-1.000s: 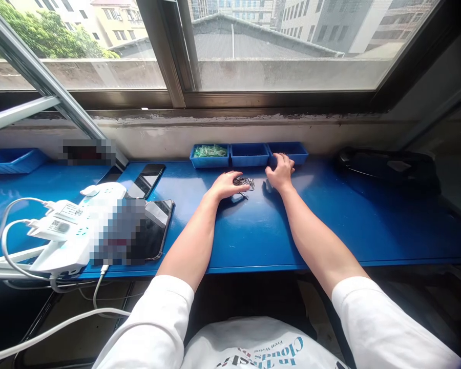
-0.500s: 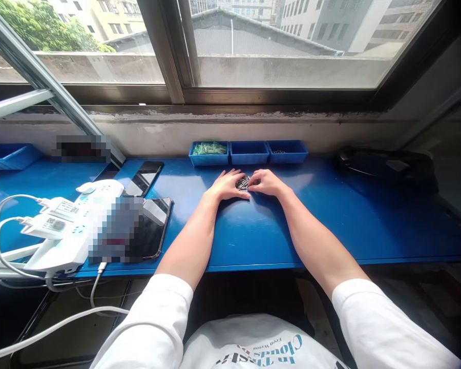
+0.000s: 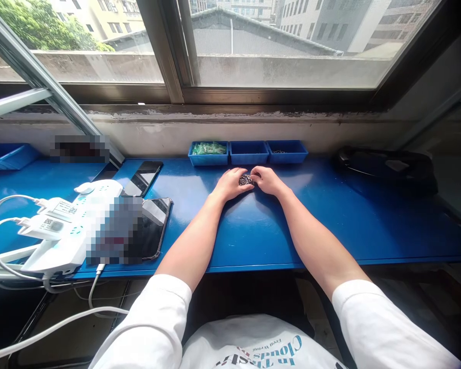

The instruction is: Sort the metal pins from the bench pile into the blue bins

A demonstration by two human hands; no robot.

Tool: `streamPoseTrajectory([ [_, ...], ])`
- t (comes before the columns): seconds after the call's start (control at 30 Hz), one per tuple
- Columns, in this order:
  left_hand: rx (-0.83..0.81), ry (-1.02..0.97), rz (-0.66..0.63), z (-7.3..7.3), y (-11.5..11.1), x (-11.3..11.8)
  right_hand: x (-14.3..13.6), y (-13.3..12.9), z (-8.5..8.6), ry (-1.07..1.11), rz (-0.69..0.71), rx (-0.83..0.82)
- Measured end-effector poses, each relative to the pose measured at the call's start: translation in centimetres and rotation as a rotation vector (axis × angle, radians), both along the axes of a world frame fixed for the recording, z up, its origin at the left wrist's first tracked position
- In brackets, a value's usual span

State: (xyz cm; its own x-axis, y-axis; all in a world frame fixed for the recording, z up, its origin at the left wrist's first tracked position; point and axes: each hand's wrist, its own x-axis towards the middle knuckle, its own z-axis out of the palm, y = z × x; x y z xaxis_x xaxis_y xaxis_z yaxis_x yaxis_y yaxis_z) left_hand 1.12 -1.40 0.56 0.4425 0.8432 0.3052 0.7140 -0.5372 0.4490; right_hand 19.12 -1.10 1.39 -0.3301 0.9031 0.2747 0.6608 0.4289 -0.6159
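A small pile of dark and silvery metal pieces (image 3: 246, 180) lies on the blue table between my hands. My left hand (image 3: 232, 184) curves round the left and near side of the pile, its thumb and fingers apart. On the right side my right hand (image 3: 266, 180) has its fingers bent and drawn together at the pile's edge; what they hold, if anything, is too small to make out. Behind the hands stand three blue bins: the left one (image 3: 209, 159) with green packets, the middle one (image 3: 249, 158) dark inside, the right one (image 3: 288, 158) with small metal pieces.
Two dark phone-like devices (image 3: 144, 177) (image 3: 157, 228) lie left of my arms on the blue table (image 3: 253, 246). Beside them is a white power strip (image 3: 94, 205) with plugs and cables. A black bag (image 3: 388, 166) rests at the back right, below the window.
My left hand has shifted slightly right and away from me, its fingers curling more round the pile. The pile looks more compact. My right hand has moved slightly away from me.
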Motion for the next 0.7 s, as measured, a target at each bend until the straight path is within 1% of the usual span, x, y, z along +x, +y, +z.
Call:
streamPoseTrajectory([
  [0.1,0.087,-0.11,-0.012,0.09,0.13,0.04,-0.01,0.1,-0.1,0.032,0.002,-0.011],
  [0.23,0.154,-0.154,-0.004,0.07,0.34,0.11,-0.08,0.02,0.0,0.057,-0.016,-0.019],
  [0.5,0.151,-0.159,0.041,0.32,0.15,0.25,-0.2,-0.03,0.01,0.124,-0.061,0.0],
  [0.57,0.146,-0.155,0.066,0.38,0.13,0.22,-0.34,0.01,0.0,0.214,-0.059,-0.016],
  [0.7,0.153,-0.17,0.107,0.38,0.16,0.21,-0.57,0.03,0.08,0.525,0.006,-0.114],
])
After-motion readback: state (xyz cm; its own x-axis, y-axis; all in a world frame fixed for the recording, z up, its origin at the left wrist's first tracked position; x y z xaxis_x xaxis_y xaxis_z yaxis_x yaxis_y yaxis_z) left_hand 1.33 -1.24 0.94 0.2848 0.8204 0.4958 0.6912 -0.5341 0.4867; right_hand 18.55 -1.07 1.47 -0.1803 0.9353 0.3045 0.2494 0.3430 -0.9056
